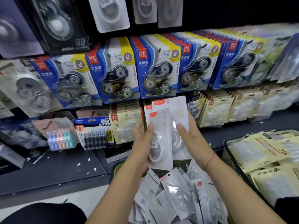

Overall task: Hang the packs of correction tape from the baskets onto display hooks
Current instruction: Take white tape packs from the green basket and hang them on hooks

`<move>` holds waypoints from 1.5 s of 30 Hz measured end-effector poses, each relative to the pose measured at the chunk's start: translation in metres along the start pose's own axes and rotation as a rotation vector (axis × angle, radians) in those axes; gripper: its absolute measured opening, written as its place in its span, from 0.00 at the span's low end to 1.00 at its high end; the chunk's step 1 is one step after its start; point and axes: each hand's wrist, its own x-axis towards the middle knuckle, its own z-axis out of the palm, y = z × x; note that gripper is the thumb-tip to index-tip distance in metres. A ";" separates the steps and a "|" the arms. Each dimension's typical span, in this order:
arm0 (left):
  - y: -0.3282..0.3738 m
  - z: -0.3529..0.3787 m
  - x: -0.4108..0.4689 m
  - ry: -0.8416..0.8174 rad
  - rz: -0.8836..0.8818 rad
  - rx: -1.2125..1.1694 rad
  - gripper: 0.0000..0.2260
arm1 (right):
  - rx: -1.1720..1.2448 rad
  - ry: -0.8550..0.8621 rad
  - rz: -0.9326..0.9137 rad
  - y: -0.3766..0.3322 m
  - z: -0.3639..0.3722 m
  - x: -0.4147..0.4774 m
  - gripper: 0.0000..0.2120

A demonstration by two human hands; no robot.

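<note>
Both arms are bare, with no sleeves showing. The right hand (192, 141) has a thin dark string bracelet (210, 160) around its wrist. The left hand (142, 143) wears nothing. No rings show on the fingers.

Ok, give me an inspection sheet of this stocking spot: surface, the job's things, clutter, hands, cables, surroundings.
Surface: dark shelf ledge flecked with white scraps.
Job's things: fanned stack of white correction-tape packs with red corner tags held up before the display; loose heap of like white packs in the lower basket; beige packs in the dark wire basket at right.
Clutter: pastel box of small rolls and black refill pack on the ledge.
Hands: left hand and right hand both grip the stack.
Cables: nothing seen.
Surroundings: rows of hung blue-carded tape packs above; thin bracelet on the right wrist.
</note>
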 end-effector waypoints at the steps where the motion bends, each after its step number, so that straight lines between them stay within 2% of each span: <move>1: 0.006 0.003 0.001 0.014 0.020 0.013 0.31 | 0.032 -0.021 0.022 -0.007 0.003 0.003 0.32; 4: 0.025 0.014 0.001 0.084 0.067 0.048 0.44 | 0.041 -0.054 0.042 -0.024 0.016 0.008 0.45; 7: 0.034 0.024 0.002 0.130 0.097 0.067 0.47 | -0.008 0.012 -0.057 -0.031 0.028 0.010 0.51; 11: 0.051 0.027 0.001 0.153 0.122 0.056 0.44 | -0.017 0.079 -0.152 -0.023 0.028 0.014 0.37; 14: 0.061 0.021 0.005 0.066 0.076 0.066 0.54 | 0.008 0.083 -0.136 -0.026 0.027 0.019 0.24; 15: 0.059 0.016 0.011 0.027 0.062 0.062 0.54 | 0.049 0.099 -0.128 -0.029 0.026 0.022 0.21; 17: 0.065 0.009 0.013 -0.040 0.044 0.084 0.43 | 0.168 0.143 -0.088 -0.036 0.023 0.029 0.15; 20: 0.085 0.000 0.013 -0.150 0.083 0.060 0.27 | 0.409 0.147 0.009 -0.054 0.017 0.042 0.15; 22: 0.095 -0.006 0.017 -0.225 0.108 0.042 0.27 | 0.538 0.104 0.040 -0.074 0.014 0.048 0.18; 25: 0.113 -0.010 0.016 -0.269 0.091 -0.033 0.27 | 0.612 0.025 0.013 -0.107 0.013 0.057 0.17; 31: 0.155 0.003 0.000 -0.316 0.188 -0.089 0.24 | 0.525 -0.005 -0.004 -0.159 0.015 0.068 0.15; 35: 0.163 0.000 -0.013 -0.327 0.155 -0.094 0.23 | 0.413 -0.076 -0.025 -0.179 0.008 0.051 0.17; 40: 0.175 -0.024 -0.017 -0.282 0.197 -0.138 0.20 | 0.148 0.095 -0.241 -0.217 -0.012 0.058 0.16; 45: 0.185 -0.036 -0.006 -0.182 0.331 -0.136 0.29 | 0.050 0.147 -0.432 -0.251 -0.007 0.107 0.15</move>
